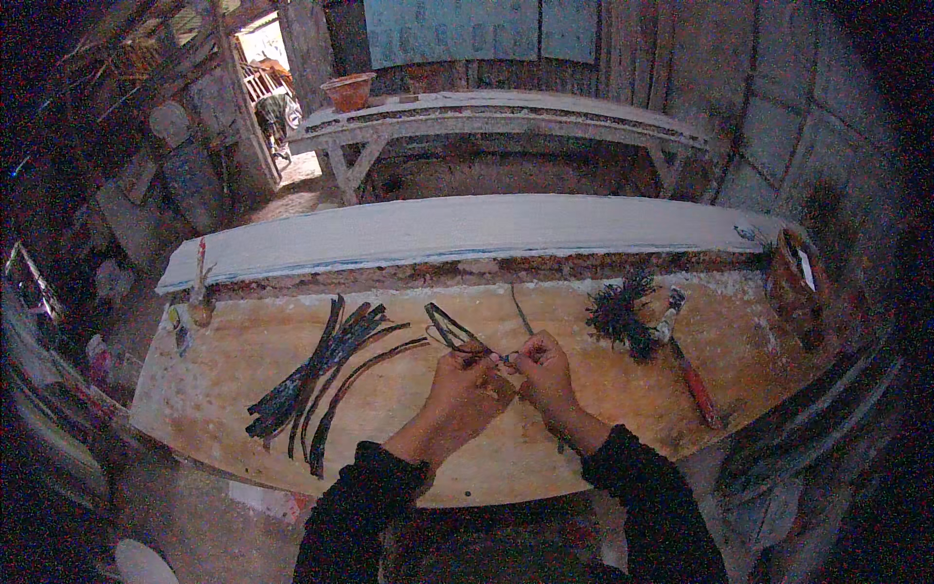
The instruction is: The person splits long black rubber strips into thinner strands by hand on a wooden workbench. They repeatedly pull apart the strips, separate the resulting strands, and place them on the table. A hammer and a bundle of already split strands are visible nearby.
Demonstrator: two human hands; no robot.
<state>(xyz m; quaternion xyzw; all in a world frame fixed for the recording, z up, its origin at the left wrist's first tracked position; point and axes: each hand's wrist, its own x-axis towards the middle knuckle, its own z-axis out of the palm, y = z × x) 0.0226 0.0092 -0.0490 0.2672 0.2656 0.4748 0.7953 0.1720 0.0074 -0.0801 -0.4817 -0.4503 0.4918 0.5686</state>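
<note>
Both hands meet over the middle of the wooden board. My left hand is closed, pinching a narrow dark strip whose looped part rises beyond the fingers. Close against it, my right hand pinches the same strip near its end; the fingers hide what lies between them. To the left, a bundle of dark flat strips lies fanned out, several of them loose at its side. Right of my hands sits a dark bushy clump of short pieces. Beside it lies a red-handled tool with a pale, worn head.
A long whitish slab runs along the board's far edge. A brown container stands at the right end, and a small bottle-like object at the left. Farther back is a bench with a reddish pot.
</note>
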